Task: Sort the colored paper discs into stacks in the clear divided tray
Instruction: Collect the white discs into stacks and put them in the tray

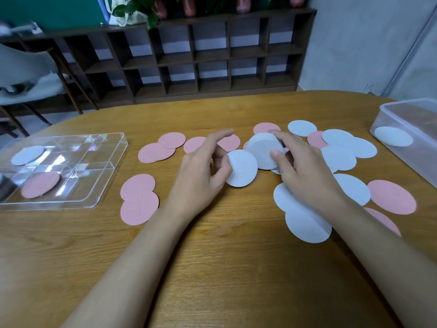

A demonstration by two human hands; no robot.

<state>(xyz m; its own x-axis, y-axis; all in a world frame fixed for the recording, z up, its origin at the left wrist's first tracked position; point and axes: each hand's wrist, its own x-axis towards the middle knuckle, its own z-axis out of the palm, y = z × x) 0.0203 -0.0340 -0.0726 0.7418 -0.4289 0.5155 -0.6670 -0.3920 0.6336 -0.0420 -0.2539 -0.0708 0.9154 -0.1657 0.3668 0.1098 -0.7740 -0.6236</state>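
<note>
Forearms reach in from the desk's near edge. Left hand (203, 171) pinches one white disc (241, 168) between thumb and curled fingers, index finger stretched out. Right hand (305, 171) grips a small white stack (263, 150), tilted up on edge, thumb in front and fingers behind. Loose white discs (305, 223) lie under and around the right wrist, pink discs (139, 200) spread toward the left. Near the desk's left edge sits the clear divided tray (99, 176), one white and one pink disc inside. At the far right edge, a clear tub (411, 129) holds one white disc.
</note>
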